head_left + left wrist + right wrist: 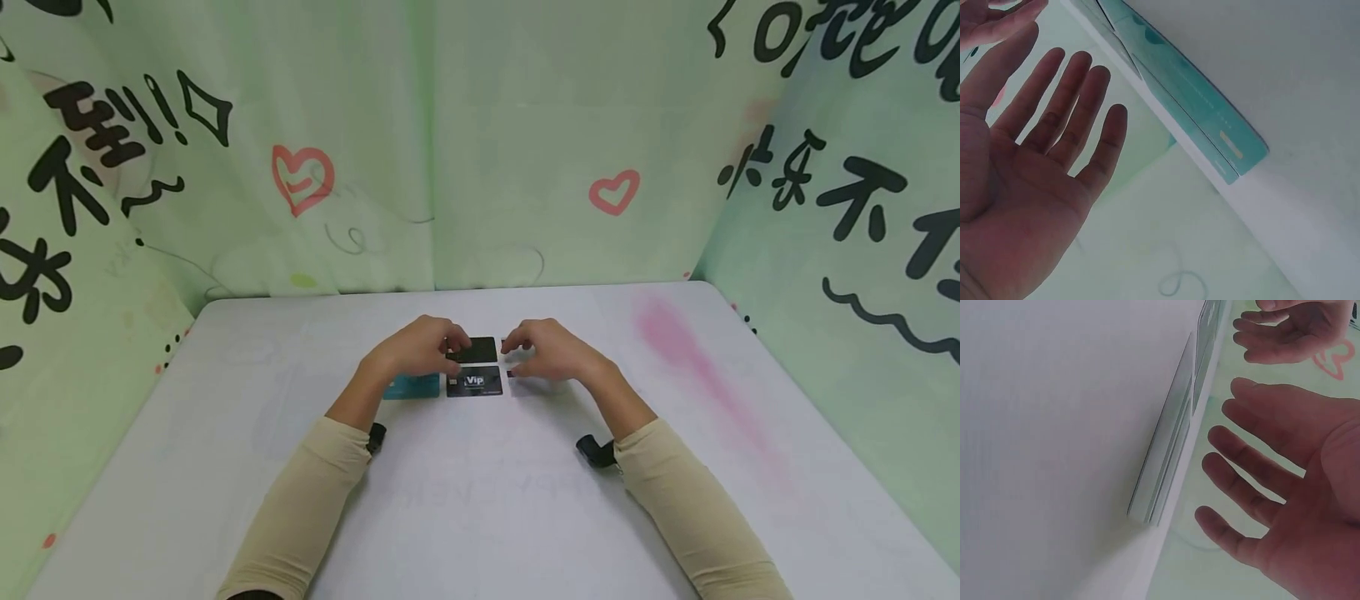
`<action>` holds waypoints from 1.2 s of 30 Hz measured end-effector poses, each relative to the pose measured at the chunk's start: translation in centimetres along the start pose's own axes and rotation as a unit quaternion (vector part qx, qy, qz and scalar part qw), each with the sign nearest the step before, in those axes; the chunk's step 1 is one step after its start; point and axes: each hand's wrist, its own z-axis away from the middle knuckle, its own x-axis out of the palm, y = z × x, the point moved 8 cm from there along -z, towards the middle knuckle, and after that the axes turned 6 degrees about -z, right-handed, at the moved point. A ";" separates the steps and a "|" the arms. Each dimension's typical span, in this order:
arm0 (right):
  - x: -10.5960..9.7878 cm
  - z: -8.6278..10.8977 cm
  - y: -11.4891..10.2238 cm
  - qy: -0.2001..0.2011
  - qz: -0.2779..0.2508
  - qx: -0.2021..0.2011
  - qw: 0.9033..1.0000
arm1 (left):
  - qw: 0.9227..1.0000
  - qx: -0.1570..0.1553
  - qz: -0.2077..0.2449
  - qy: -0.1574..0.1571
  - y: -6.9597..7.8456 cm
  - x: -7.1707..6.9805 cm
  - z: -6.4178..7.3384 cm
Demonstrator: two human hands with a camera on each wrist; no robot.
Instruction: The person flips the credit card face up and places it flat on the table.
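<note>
Several cards lie flat in a group on the white table. In the head view, a plain black card (pixel 477 351) sits directly behind a black card marked "Vip" (pixel 474 381). A teal card (pixel 412 387) lies left of the Vip card, partly covered by my left hand (pixel 420 346). That hand hovers over the group's left side, its fingers loosely spread with nothing held in the left wrist view. My right hand (pixel 555 350) is over the right side, fingers relaxed and apart, holding nothing. Pale cards (pixel 1159 462) show beside it in the right wrist view.
The white table (pixel 465 517) ends at a back edge beyond the cards. Green curtains (pixel 510 125) with black writing and red hearts hang behind and at both sides. Dark wrist devices (pixel 596 451) sit under the sleeves. A pink smear (pixel 697 367) marks the tabletop right of the hands.
</note>
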 end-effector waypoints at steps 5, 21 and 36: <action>-0.9 0.1 1.0 0.019 0.002 0.007 1.000 | 1.000 0.008 -0.002 0.008 0.1 0.1 -1.2; -1.8 -0.1 4.2 0.028 0.020 0.041 0.999 | 0.999 0.019 -0.026 0.001 1.8 1.4 -4.7; -3.0 -0.1 6.3 0.023 0.035 0.055 0.998 | 0.996 0.019 -0.086 -0.014 3.4 1.9 -7.4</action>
